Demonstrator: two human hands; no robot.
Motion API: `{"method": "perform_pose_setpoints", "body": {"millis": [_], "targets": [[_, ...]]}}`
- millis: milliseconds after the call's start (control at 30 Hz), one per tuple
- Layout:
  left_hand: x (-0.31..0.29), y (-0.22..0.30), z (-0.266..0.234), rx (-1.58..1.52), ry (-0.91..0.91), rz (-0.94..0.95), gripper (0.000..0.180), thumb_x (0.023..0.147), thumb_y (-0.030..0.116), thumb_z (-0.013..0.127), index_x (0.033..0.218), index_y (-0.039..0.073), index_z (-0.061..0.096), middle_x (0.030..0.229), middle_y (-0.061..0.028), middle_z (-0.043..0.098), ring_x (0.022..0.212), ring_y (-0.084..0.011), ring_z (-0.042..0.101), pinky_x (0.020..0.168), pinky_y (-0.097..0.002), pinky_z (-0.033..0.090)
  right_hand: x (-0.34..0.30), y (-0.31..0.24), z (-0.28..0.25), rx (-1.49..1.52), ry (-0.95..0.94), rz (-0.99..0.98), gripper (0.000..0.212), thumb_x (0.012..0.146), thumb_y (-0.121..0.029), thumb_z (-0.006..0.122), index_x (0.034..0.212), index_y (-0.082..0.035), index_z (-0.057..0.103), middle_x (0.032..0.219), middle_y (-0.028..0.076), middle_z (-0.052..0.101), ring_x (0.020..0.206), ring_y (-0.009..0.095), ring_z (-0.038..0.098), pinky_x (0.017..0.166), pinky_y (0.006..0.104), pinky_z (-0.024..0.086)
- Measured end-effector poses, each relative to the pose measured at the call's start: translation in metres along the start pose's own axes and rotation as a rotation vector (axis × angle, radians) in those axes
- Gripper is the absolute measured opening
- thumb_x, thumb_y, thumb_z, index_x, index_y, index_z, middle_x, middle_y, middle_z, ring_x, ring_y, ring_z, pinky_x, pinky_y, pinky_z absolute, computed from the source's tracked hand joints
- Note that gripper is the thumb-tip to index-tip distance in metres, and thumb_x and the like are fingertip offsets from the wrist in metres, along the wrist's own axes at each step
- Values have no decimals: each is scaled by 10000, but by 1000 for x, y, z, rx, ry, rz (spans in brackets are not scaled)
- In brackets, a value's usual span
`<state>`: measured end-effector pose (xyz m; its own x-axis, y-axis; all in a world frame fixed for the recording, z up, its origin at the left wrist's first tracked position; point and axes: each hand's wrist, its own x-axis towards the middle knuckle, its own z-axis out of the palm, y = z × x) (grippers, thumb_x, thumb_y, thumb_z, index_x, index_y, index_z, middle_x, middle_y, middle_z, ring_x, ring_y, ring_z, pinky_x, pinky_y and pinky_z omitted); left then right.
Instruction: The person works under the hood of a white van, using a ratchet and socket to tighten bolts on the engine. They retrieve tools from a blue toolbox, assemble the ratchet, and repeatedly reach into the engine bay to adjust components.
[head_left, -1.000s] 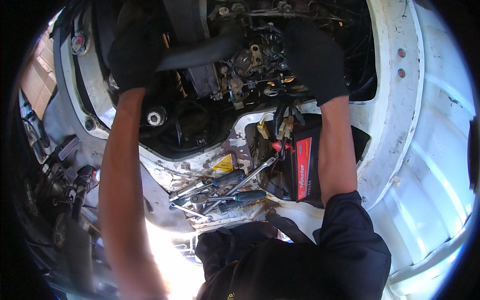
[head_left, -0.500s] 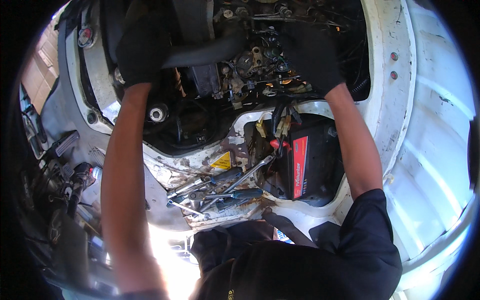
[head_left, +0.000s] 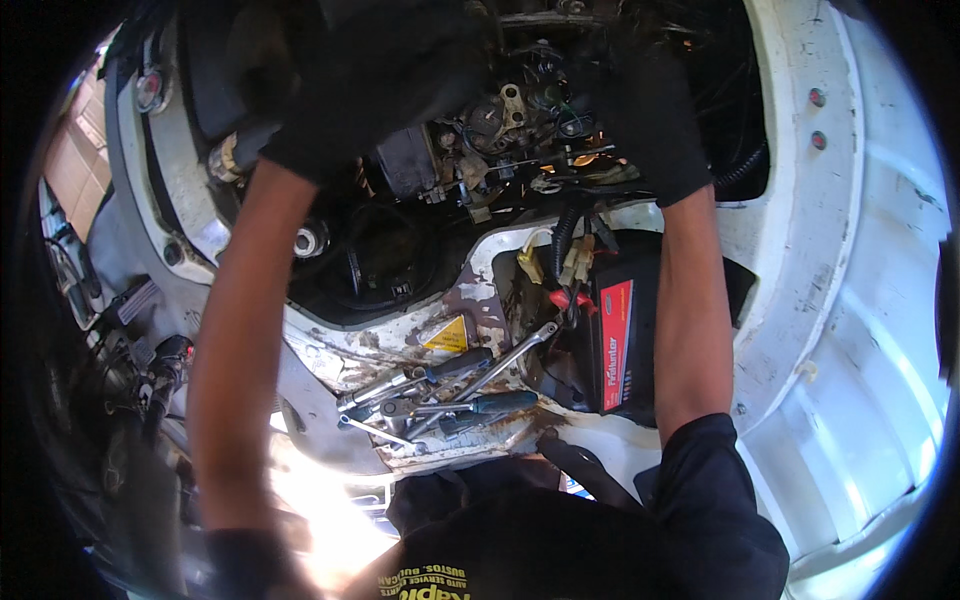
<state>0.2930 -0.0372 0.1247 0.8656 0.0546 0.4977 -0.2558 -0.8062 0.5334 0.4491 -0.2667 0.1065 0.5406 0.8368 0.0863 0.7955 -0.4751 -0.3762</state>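
Observation:
Both my hands wear black gloves and reach into a dark engine bay. My left hand (head_left: 375,95) is over the far left part, next to a dark grey box-shaped part (head_left: 408,160). My right hand (head_left: 655,130) is at the right side of the engine (head_left: 490,125), close to thin wires and a metal rod. Against the dark bay the fingers of both hands blend in, and I cannot see what they touch. A black hose that showed beside my left hand is now mostly hidden behind it. Near its wrist, a pipe end with a clamp (head_left: 225,158) shows.
Several ratchets and wrenches (head_left: 440,400) lie on the worn white ledge (head_left: 370,345). A black battery with a red label (head_left: 617,345) sits in a recess near my right forearm, with connectors (head_left: 575,262) beside it. White body panels (head_left: 870,300) rise at the right.
My left hand has moved right, across where the black hose showed. My right hand has shifted slightly right and nearer, and the whole view has shifted a little.

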Motion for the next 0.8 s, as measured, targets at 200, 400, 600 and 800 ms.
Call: {"method": "perform_pose_setpoints", "body": {"millis": [200, 400, 600, 800], "targets": [[20, 25, 41, -90, -206, -271, 291, 887, 141, 751, 1158, 36, 728, 1018, -167, 742, 908, -316, 727, 857, -392, 561, -3, -8, 5, 216, 106, 84, 322, 935, -202, 729, 1217, -50, 698, 1088, 189, 742, 990, 330, 723, 846, 411, 557], [66, 28, 35, -336, -395, -177, 311, 881, 138, 783, 1173, 41, 739, 987, -160, 772, 888, -247, 750, 790, -344, 577, -9, 13, 9, 137, 178, 40, 303, 932, -218, 719, 1190, -60, 717, 1065, 191, 743, 965, 341, 721, 830, 419, 561], [47, 22, 80, -200, -47, -197, 331, 840, 143, 830, 1143, 39, 746, 1001, -128, 779, 892, -218, 753, 786, -333, 579, -16, 21, 15, 111, 233, 49, 288, 929, -235, 709, 1164, -70, 737, 1041, 193, 745, 941, 351, 719, 814, 428, 565], [25, 37, 86, 118, 178, -135, 283, 852, 105, 803, 1121, 34, 750, 999, -153, 759, 909, -278, 748, 801, -354, 573, -22, 19, 15, 108, 244, 38, 278, 926, -251, 698, 1137, -80, 756, 1018, 195, 746, 917, 361, 717, 797, 436, 570]]}}
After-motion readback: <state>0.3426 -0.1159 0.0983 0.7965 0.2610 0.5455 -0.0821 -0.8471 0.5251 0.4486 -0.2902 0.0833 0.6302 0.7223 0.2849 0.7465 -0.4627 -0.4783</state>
